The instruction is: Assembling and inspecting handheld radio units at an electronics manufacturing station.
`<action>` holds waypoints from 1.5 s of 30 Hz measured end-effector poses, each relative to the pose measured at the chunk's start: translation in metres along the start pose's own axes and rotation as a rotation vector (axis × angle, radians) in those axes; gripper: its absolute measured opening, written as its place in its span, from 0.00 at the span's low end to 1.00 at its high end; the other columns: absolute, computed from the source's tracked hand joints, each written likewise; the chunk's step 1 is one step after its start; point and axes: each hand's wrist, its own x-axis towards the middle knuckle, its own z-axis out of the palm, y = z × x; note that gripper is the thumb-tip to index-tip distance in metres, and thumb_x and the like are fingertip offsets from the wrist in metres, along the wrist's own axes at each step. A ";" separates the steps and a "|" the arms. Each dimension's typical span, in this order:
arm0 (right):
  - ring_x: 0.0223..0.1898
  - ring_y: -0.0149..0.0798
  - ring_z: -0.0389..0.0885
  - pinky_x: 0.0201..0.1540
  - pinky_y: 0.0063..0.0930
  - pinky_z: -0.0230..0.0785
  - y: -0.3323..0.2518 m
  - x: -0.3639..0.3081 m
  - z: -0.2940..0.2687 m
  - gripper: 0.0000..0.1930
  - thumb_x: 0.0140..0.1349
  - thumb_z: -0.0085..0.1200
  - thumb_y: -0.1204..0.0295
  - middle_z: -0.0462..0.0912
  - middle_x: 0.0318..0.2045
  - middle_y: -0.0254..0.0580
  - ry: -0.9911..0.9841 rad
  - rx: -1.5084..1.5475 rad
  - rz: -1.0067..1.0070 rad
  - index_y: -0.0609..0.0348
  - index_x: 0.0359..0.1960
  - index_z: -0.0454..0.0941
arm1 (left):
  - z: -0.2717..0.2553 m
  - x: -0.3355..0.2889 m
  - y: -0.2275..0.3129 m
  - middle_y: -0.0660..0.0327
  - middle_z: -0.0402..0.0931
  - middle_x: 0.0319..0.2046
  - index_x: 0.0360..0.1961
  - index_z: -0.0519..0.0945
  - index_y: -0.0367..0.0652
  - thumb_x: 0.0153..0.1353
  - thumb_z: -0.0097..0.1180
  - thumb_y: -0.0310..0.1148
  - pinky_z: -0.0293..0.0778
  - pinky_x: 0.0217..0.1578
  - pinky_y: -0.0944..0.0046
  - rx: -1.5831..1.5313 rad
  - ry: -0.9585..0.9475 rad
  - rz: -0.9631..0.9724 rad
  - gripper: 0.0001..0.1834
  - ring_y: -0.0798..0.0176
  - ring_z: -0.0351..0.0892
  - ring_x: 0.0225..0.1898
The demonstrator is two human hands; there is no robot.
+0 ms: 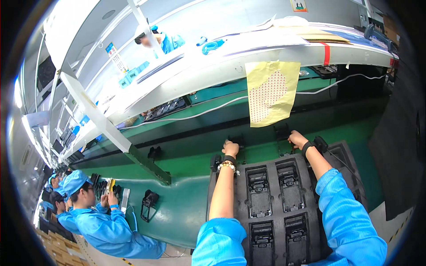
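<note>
Both my arms, in blue sleeves, reach over a dark foam tray to its far side. My left hand is closed at the edge of a black plastic part, which it partly covers. To the right, my right hand has its fingers bent against another black plastic part, gripping its edge. The fine shape of both parts is lost against the dark background. Black plastic housings, one of them this housing, lie in the tray's pockets. Each wrist carries a black band with a small box-shaped device.
A shelf spans the bench above my hands, with a yellow label sheet hanging from it. A slanted post stands left. On the green bench lies a black frame. A co-worker in blue sits at the left.
</note>
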 end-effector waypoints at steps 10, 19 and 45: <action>0.63 0.58 0.63 0.66 0.46 0.59 0.013 -0.172 -0.029 0.28 0.61 0.55 0.66 0.67 0.61 0.60 0.220 -0.849 -0.855 0.68 0.61 0.66 | -0.078 -0.268 0.021 0.39 0.41 0.73 0.72 0.53 0.36 0.67 0.50 0.44 0.42 0.71 0.41 0.784 -0.185 0.746 0.39 0.34 0.39 0.74; 0.70 0.62 0.52 0.70 0.51 0.52 0.071 -0.262 -0.027 0.35 0.61 0.57 0.63 0.55 0.67 0.67 0.132 -0.964 -0.767 0.71 0.65 0.59 | -0.085 -0.312 -0.041 0.33 0.56 0.67 0.64 0.62 0.21 0.71 0.43 0.46 0.51 0.71 0.51 0.656 -0.241 0.682 0.35 0.38 0.52 0.72; 0.39 0.44 0.77 0.35 0.26 0.75 0.037 -0.243 0.026 0.20 0.39 0.60 0.76 0.76 0.31 0.46 0.387 -1.616 -0.721 0.71 0.39 0.80 | -0.003 -0.275 0.024 0.33 0.75 0.53 0.54 0.74 0.23 0.51 0.59 0.30 0.74 0.55 0.55 1.419 0.088 0.837 0.30 0.46 0.80 0.53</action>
